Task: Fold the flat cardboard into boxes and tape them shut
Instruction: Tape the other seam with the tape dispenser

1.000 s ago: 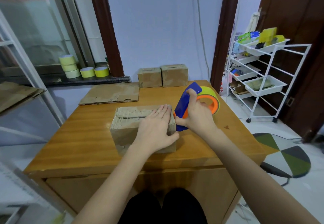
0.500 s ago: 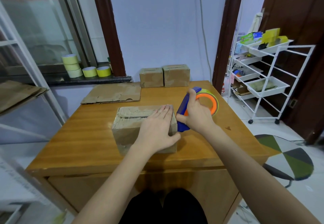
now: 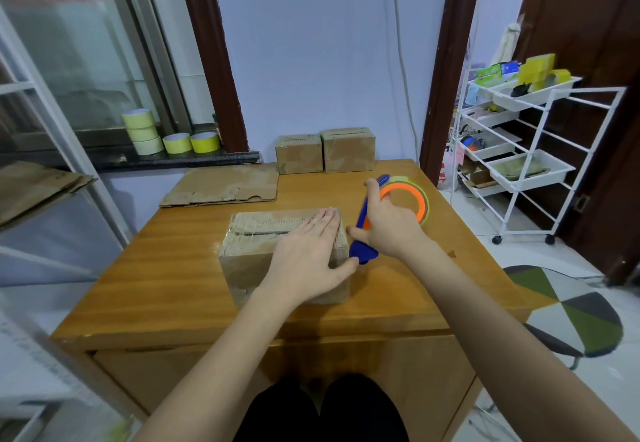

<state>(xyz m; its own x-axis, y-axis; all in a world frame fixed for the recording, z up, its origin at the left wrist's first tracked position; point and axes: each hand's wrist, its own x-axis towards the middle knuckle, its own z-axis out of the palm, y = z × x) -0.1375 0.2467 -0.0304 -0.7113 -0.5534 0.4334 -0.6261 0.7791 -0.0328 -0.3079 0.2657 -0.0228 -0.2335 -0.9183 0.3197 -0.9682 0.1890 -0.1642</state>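
Head view, the only one supplied. We find the box [image 3: 277, 251] at centre frame on the wooden table [image 3: 166, 285], its long axis running left to right across the picture, with a slit visible along the top. The left hand [image 3: 308, 261] lies flat on the right part of the lid, fingers straight and pressing down, thumb hooked over the near right corner. The right hand [image 3: 388, 230] is wrapped around the blue tape dispenser [image 3: 363, 240], which stands against the box's right end face, nose down near the table. Its orange-cored roll sits up and to the right of the hand.

The relation that governs the coming move, in our judgement: the dispenser is at the right end of the seam, so the seam lies to its left along the long axis. The right hand is the nearer to the tape. The left hand sits across that seam line and would need to give way if tape is to be run leftward.

Count:
- Finished boxes [image 3: 325, 152]: two, side by side at the table's far edge, upper centre.
- Flat cardboard [image 3: 221, 187]: one sheet visible on the table, left of centre. Further sheets [image 3: 31, 188] rest on a shelf at left edge, number not determinable.
- Spare tape rolls [image 3: 166, 133]: five on the window sill, upper left, three of them stacked.
- Box in hand: one.
- Dispenser: one.
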